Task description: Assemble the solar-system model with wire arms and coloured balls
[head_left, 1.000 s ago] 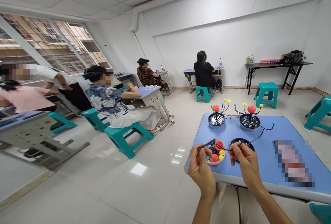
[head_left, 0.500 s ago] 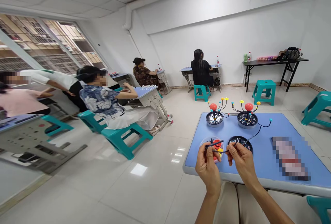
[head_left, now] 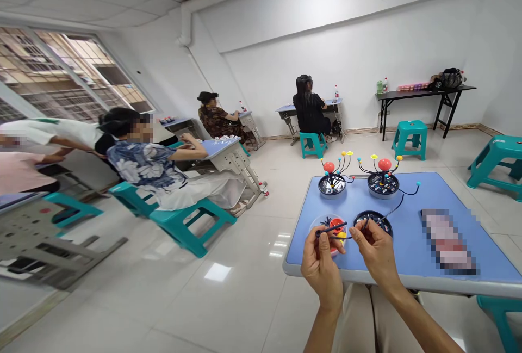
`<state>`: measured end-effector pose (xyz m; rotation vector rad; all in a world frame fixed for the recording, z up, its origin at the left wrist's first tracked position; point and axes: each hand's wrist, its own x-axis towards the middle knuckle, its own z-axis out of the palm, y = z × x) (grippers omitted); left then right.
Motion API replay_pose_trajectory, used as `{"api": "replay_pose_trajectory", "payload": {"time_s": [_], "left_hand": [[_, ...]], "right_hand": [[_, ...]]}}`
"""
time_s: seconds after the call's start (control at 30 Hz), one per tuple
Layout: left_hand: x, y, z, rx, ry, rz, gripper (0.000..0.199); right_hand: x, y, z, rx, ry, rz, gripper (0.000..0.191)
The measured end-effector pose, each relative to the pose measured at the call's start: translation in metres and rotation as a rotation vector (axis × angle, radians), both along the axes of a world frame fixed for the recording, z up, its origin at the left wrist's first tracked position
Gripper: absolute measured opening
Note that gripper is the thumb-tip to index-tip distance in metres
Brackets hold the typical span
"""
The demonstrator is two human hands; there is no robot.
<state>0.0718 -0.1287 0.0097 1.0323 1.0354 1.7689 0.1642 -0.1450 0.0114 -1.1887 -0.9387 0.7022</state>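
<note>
Above the near edge of the blue table [head_left: 408, 255], my left hand [head_left: 324, 266] pinches a short black rod [head_left: 334, 228]. Close beside it, my right hand [head_left: 376, 249] is closed on a thin curved black wire [head_left: 393, 210] that rises to the right; its lower end reaches toward my left hand. Behind my right hand lies a round black base [head_left: 367, 216], partly hidden. A clear bowl [head_left: 312, 228] with red, yellow and black parts sits behind my left hand. Two models with red balls, a left one [head_left: 329, 167] and a right one [head_left: 384, 165], stand at the back.
A blurred-out flat object [head_left: 448, 241] lies at the table's right. Several people sit at other desks, one in a floral shirt [head_left: 142, 165] at left. Green stools [head_left: 410, 138] stand around, and a black table [head_left: 424, 93] with bottles and a bag is by the wall.
The whole view has shifted, so the table and hands appear slightly further left. Both hands keep their hold on the black pieces, with little visible change between them.
</note>
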Motion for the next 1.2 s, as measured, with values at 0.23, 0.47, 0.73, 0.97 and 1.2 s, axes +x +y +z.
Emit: {"api": "replay_pose_trajectory", "payload": {"time_s": [0.23, 0.47, 0.73, 0.97, 1.2], "left_hand": [[0.004, 0.002, -0.007, 0.019, 0.116, 0.028, 0.027], [0.004, -0.001, -0.012, -0.022, 0.153, 0.106, 0.029], [0.003, -0.005, -0.007, -0.041, 0.026, -0.014, 0.029], [-0.012, -0.009, 0.001, -0.035, -0.143, -0.163, 0.028], [-0.008, -0.012, 0.002, -0.053, -0.151, -0.19, 0.028]], "right_hand": [[-0.004, -0.002, 0.005, -0.013, 0.16, 0.085, 0.029], [-0.013, -0.004, 0.0, 0.018, 0.302, 0.234, 0.029], [-0.002, -0.008, 0.004, 0.062, 0.106, 0.184, 0.028], [0.036, -0.018, 0.016, 0.016, 0.096, 0.143, 0.035], [0.034, -0.021, 0.015, 0.027, 0.015, 0.127, 0.034]]}}
